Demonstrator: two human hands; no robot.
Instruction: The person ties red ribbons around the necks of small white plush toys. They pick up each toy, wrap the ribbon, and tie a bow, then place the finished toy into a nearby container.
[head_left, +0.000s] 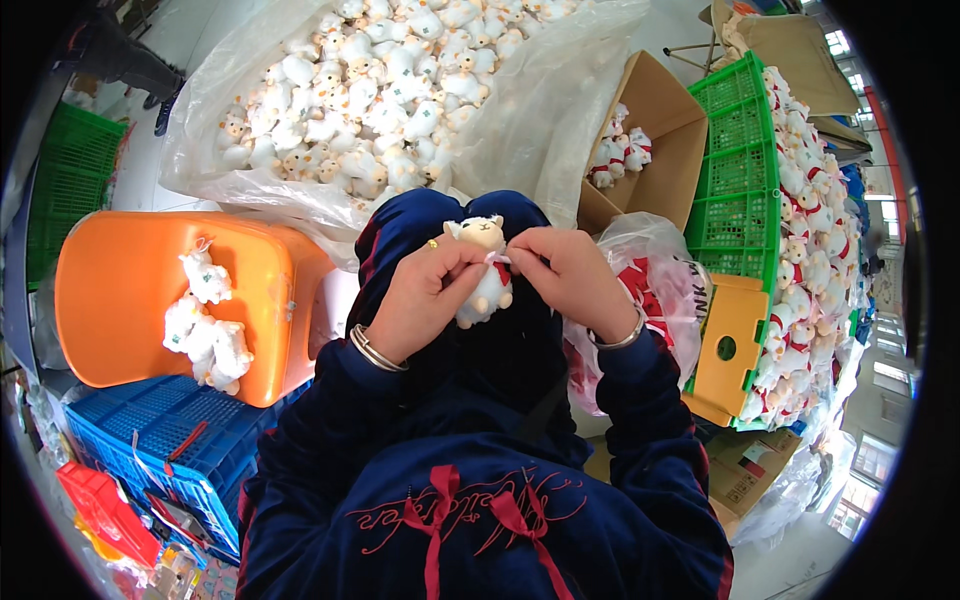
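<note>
I see my left hand (425, 295) gripping the small white toy sheep (484, 270) (cream face up), while my right hand (570, 275) pinches its pink neck ribbon (497, 258).

A large clear plastic bag (520, 110) of white plush toys lies at the top. Right of it stands an open brown cardboard box (665, 130). A smaller clear bag with red print (660, 290) sits centre-right; a printed carton (745, 470) lies lower right.
</note>
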